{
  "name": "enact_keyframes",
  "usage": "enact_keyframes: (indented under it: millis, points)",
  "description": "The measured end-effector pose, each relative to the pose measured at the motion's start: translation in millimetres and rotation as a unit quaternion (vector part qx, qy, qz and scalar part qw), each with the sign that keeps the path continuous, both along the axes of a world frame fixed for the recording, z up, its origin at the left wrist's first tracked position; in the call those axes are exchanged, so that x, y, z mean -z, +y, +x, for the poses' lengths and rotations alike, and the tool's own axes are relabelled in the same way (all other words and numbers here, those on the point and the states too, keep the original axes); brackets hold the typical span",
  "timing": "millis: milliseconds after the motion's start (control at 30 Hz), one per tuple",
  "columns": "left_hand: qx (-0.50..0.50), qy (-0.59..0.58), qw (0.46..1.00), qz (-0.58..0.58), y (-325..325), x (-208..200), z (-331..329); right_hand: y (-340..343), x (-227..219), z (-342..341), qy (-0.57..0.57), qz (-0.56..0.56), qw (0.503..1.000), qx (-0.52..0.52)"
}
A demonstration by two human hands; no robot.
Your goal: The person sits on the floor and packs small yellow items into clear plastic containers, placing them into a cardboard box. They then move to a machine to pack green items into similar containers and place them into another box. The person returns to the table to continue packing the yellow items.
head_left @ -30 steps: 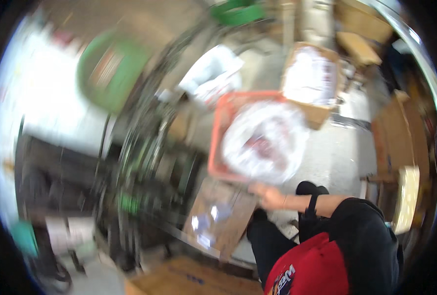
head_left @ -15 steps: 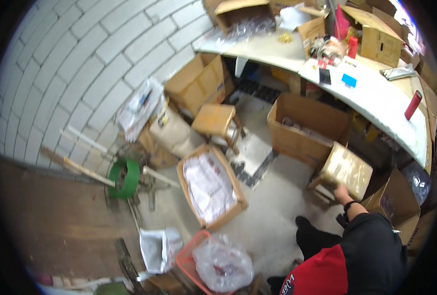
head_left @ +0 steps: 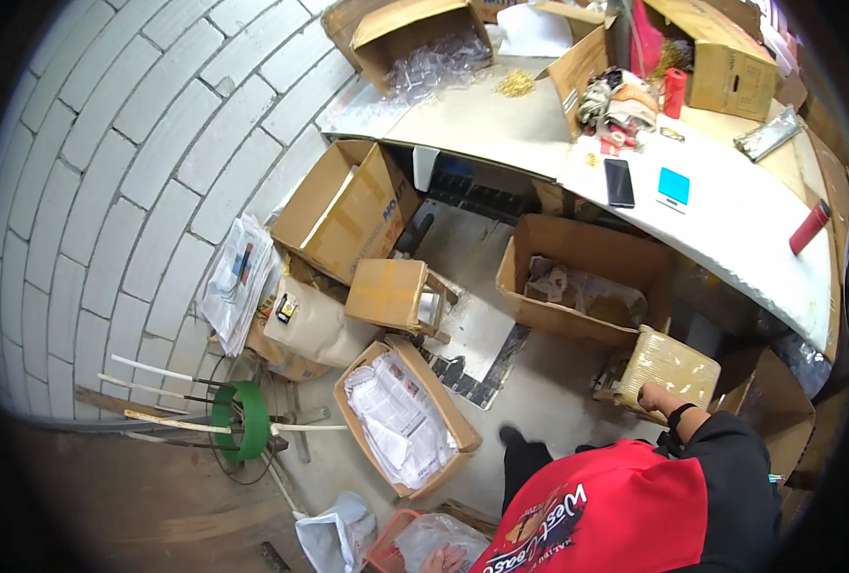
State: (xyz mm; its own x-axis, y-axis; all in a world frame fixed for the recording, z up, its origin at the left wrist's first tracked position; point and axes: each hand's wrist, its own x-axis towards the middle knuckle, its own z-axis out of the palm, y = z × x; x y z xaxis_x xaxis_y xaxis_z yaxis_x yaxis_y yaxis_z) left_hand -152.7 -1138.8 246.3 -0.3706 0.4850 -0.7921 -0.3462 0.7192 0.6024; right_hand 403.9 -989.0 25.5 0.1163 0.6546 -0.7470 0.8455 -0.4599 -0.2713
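- The right hand (head_left: 651,395) rests on top of a tan woven-seat stool (head_left: 669,368); its fingers lie curled over the near edge of the seat, though how firmly they grip cannot be told.
- A dark band sits on that wrist, above a black sleeve.
- The stool stands on the concrete floor (head_left: 548,392), just beside a large open cardboard box (head_left: 577,277) holding crumpled plastic, and below the front edge of the white desk (head_left: 730,229).
- The left hand (head_left: 440,559) shows only partly at the bottom edge, touching a clear plastic bag (head_left: 443,537) in a red crate (head_left: 386,552); how its fingers are set cannot be told.
- On the desk lie a black phone (head_left: 619,181), a small blue-topped scale (head_left: 673,186) and a red cylinder (head_left: 809,227).
- On the floor to the left: an open box of papers (head_left: 400,420), a small wooden stool (head_left: 391,294) and a green strapping reel (head_left: 243,421) near the block wall (head_left: 109,191).
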Motion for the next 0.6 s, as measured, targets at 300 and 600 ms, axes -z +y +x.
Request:
enact_keyframes:
  millis: [300, 600]
  points:
    - [-0.03, 0.027, 0.999, 0.037, 275.2, 79.7, -123.0, 176.8, 35.9, -61.4, -0.009, 0.02, 0.989, 0.144]
    - [0.275, 0.023, 0.953, 0.125, 634.7, 8.5, -116.3, 403.0, -86.6, -126.8, 0.018, 0.14, 0.975, 0.174]
